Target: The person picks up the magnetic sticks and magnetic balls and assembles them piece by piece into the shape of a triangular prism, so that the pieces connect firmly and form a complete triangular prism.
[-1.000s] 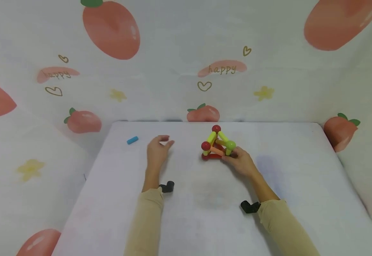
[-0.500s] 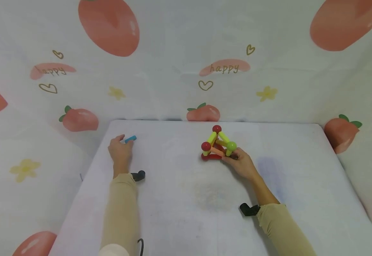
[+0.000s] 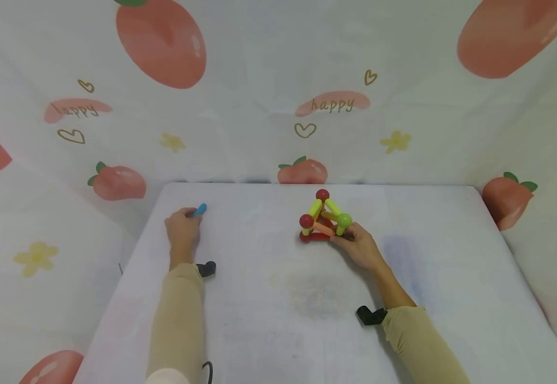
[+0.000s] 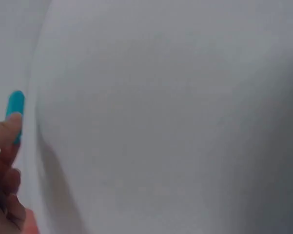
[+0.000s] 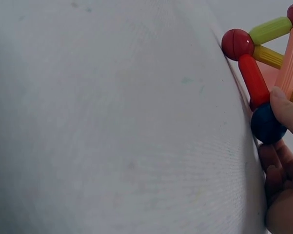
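Observation:
At the table's far left, my left hand (image 3: 183, 228) pinches a short blue rod (image 3: 200, 209) between thumb and fingers. The left wrist view shows the thumb pressed against this blue rod (image 4: 15, 103). Right of centre stands a frame of magnetic rods and balls (image 3: 322, 226), with red and green balls and yellow, orange and red rods. My right hand (image 3: 362, 246) grips its lower right corner. In the right wrist view, thumb and fingers hold about a dark blue ball (image 5: 268, 124) that joins a red rod (image 5: 254, 80). The frame's back side is partly hidden.
The white table (image 3: 268, 298) has its far edge close behind the frame. Beyond it hangs a white cloth backdrop (image 3: 240, 128) with printed fruit. Black wrist cameras (image 3: 371, 316) sit at both sleeves, and a thin dark cable (image 3: 208, 369) lies beside the left sleeve.
My left hand has moved left to the blue rod and taken hold of it, and the rod has tilted steeper. The right hand and the frame have stayed in place.

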{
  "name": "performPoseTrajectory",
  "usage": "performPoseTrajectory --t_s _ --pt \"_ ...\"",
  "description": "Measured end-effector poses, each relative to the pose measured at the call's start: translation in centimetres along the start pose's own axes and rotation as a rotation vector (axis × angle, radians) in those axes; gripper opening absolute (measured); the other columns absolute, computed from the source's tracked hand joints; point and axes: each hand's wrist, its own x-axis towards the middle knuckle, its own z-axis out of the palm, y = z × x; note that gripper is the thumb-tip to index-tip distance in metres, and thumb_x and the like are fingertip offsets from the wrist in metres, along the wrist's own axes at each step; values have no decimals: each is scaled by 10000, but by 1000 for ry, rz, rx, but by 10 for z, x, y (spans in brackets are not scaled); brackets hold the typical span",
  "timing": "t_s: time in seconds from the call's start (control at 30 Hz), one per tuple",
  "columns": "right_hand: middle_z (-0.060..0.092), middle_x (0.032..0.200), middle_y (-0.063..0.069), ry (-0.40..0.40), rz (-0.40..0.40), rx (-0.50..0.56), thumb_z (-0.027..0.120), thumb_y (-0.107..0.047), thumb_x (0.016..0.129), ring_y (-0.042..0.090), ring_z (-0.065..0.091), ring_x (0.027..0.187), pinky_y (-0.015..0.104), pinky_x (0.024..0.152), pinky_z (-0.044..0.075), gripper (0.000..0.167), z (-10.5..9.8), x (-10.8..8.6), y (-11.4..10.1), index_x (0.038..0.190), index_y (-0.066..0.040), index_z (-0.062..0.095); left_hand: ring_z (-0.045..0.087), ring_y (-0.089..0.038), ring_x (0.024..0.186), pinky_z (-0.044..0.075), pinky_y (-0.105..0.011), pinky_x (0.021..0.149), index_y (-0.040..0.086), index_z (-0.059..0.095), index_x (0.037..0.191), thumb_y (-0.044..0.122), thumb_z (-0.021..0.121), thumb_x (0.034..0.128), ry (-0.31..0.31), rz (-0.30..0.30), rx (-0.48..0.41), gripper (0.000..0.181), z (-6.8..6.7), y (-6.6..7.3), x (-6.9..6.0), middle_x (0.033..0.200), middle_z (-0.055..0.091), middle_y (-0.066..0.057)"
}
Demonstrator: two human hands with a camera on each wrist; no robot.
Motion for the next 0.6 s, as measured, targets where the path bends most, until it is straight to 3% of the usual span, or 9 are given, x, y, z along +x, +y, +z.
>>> performPoseTrajectory --t_s 0.07,0.17,0.37,0.47,0.6 --pt "626 1106 103 0 1 2 767 -306 921 230 577 998 343 883 451 312 0 0 1 1162 -114 722 470 -364 1204 406 -495 1005 97 663 1333 196 611 1011 16 99 5 340 3 10 -3 1272 654 -174" --pt "627 1124 105 7 3 10 764 -300 924 235 582 1016 346 894 453 316 -1 0 2 1179 -119 719 505 -337 1108 432 -473 945 109 689 1300 207 624 1014 29 285 9 309 7 37 -12 1235 679 -157" --pt "625 1143 115 8 5 28 763 -284 925 254 588 1049 365 919 452 317 -1 -3 2 1191 -117 716 536 -300 1038 465 -419 908 112 738 1206 204 702 971 -20 577 -73 255 18 105 -57 1141 736 -101" --pt "626 1145 118 7 0 37 767 -272 922 262 593 1061 378 928 457 317 0 -4 1 1188 -109 717 531 -271 1045 475 -398 894 137 742 1198 215 725 956 -71 653 -122 255 29 130 -85 1130 729 -65" --pt "630 1146 127 8 -21 46 767 -250 922 283 605 1087 422 961 473 309 1 -3 -1 1190 -103 720 507 -197 1071 499 -355 883 206 740 1217 270 732 947 -148 698 -98 277 45 154 -119 1149 713 8"
